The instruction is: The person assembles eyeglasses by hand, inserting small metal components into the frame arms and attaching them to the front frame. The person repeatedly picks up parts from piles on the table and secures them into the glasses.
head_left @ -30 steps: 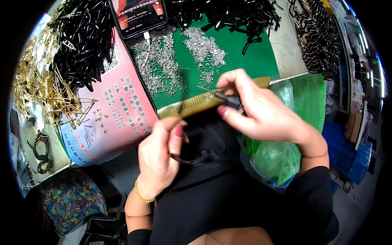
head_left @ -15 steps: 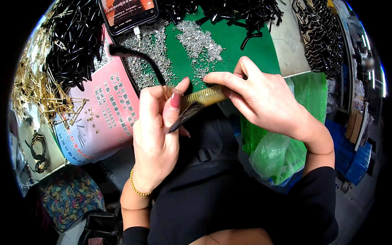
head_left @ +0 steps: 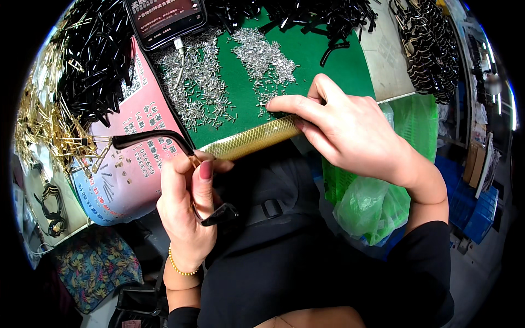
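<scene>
My left hand point(head_left: 188, 199) is closed on a pair of glasses point(head_left: 150, 138), pinching its gold metal part between thumb and fingers. One black-tipped temple sticks out to the left over the pink sheet; a dark piece of the glasses hangs below the thumb. At the near edge of the green mat point(head_left: 240, 90), my right hand point(head_left: 344, 131) reaches with its index finger to the scattered small silver screws point(head_left: 268, 57). Its other fingers are curled by the gold mesh-patterned edge strip point(head_left: 251, 139). Whatever they hold, if anything, is hidden.
A phone point(head_left: 167, 24) with a plugged-in cable lies at the back. Black glasses parts point(head_left: 95, 65) and gold frame parts point(head_left: 49, 120) are heaped at the left. Stacked frames point(head_left: 429, 49) stand back right. A green plastic bag point(head_left: 377, 202) hangs below my right forearm.
My left hand has moved left and toward me with the glasses, which have turned so the temple points left. More of the gold strip shows. My right hand has shifted slightly left.
</scene>
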A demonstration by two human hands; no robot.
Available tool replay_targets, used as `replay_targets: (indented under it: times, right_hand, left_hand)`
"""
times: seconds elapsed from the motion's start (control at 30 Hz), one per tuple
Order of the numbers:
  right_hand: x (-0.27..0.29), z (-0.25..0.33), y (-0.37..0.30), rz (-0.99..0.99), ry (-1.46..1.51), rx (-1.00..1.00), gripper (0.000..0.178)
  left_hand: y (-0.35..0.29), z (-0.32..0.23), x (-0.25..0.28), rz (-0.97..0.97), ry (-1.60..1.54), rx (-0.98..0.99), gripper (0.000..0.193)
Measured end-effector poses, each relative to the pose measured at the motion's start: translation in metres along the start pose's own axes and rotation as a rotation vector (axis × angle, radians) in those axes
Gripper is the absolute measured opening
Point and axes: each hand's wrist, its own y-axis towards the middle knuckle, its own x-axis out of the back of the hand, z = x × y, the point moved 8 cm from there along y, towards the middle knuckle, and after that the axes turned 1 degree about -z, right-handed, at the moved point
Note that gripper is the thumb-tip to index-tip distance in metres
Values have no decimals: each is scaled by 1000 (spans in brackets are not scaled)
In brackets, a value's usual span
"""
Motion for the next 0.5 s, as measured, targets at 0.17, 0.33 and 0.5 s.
replay_targets:
  times: [0.17,0.33,0.5]
  right_hand:
    - [-1,1,0,27,-3,0,38]
    - [-5,2,6,107,-21,-17,43]
    - [-2,24,19,210,313,10,44]
  left_hand:
    - [-4,-2,1,-18,89,-78,16]
    - [4,-18,-4,-81,243,-308,20]
    - [16,-15,-5,-63,253,-243,18]
